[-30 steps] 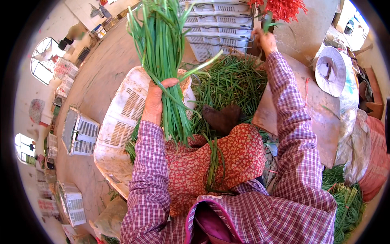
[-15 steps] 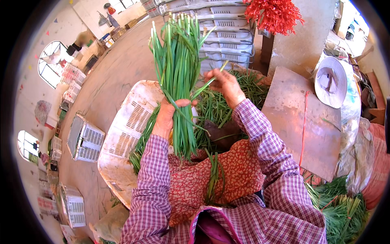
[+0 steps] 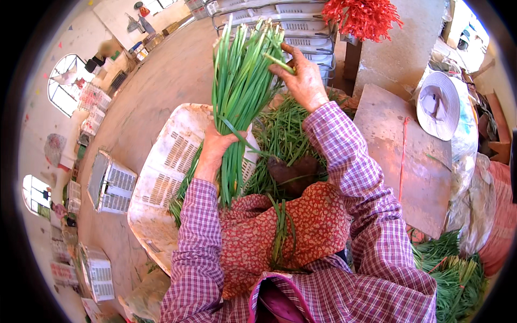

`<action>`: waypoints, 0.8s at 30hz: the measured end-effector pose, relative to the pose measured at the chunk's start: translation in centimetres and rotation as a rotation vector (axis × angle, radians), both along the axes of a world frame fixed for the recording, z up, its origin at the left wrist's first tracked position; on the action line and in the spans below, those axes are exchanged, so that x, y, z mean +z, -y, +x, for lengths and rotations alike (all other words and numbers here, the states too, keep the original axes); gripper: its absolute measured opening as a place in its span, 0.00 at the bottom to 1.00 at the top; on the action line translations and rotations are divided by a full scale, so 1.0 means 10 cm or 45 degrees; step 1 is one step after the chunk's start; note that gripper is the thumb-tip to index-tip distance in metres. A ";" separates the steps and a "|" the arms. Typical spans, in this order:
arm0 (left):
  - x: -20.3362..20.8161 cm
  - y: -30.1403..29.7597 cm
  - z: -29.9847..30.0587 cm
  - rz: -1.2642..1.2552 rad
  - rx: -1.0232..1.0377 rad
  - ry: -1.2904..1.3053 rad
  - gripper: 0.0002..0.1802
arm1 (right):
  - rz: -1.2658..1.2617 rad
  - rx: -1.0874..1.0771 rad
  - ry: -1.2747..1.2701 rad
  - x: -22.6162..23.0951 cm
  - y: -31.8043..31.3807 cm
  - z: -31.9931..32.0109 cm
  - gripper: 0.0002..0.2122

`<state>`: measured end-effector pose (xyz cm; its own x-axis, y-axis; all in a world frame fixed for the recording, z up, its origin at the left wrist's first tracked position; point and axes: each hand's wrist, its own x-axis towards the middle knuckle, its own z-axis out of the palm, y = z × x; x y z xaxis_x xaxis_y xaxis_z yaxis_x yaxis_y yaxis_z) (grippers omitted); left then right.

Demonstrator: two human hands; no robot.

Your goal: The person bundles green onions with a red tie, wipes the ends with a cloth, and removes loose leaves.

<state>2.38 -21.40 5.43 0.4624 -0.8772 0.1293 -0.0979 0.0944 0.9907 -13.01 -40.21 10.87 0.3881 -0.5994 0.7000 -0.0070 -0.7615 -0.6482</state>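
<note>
Upright in front of me is a thick bunch of garlic chives (image 3: 243,81), long flat green leaves with pale cut ends at the top. My left hand (image 3: 218,146) is closed around its lower part, and leaf tips hang below the fist. At the upper right side of the bunch, my right hand (image 3: 305,81) pinches a single pale green chive stalk (image 3: 281,63) between thumb and fingers. A heap of loose chives (image 3: 291,126) lies beyond my lap. A few stray leaves (image 3: 280,231) rest on the red floral apron (image 3: 312,220).
A white plastic crate (image 3: 153,199) stands at my left. To the right is a flat board (image 3: 401,161) with a red string (image 3: 404,156). Red ties (image 3: 363,19) hang above it. Tied green bundles (image 3: 452,280) lie at lower right, below a pale hat (image 3: 439,106). Stacked crates (image 3: 304,40) stand behind.
My right hand has moved up beside the top of the bunch with the stalk. The bunch now leans slightly to the right at its top; my left hand has shifted slightly left and down.
</note>
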 end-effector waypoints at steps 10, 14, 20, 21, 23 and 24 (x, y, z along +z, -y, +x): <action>-0.10 -0.17 0.50 -0.105 0.229 0.548 0.34 | 0.111 -0.374 -0.113 0.16 0.89 -0.70 0.09; -0.13 -0.25 0.65 0.019 0.400 0.931 0.33 | -0.106 -0.426 -0.481 0.11 0.94 -0.82 0.15; -0.11 -0.19 0.58 0.064 0.448 0.949 0.29 | -0.389 -0.203 -0.427 0.01 0.36 -0.43 0.15; -0.08 -0.21 0.56 0.111 0.487 1.007 0.28 | -0.416 -0.165 -0.346 0.03 0.24 -0.32 0.13; -0.10 -0.20 0.56 0.159 0.522 1.057 0.27 | -0.408 -0.178 -0.469 0.06 0.06 -0.14 0.13; -0.10 -0.19 0.56 0.158 0.519 1.100 0.27 | -0.435 -0.204 -0.543 0.06 0.02 -0.07 0.13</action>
<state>7.97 -19.50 4.43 0.5231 -0.7006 0.4853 -0.8004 -0.2084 0.5620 -13.67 -40.38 11.45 0.6017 -0.4410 0.6659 -0.3464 -0.8953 -0.2800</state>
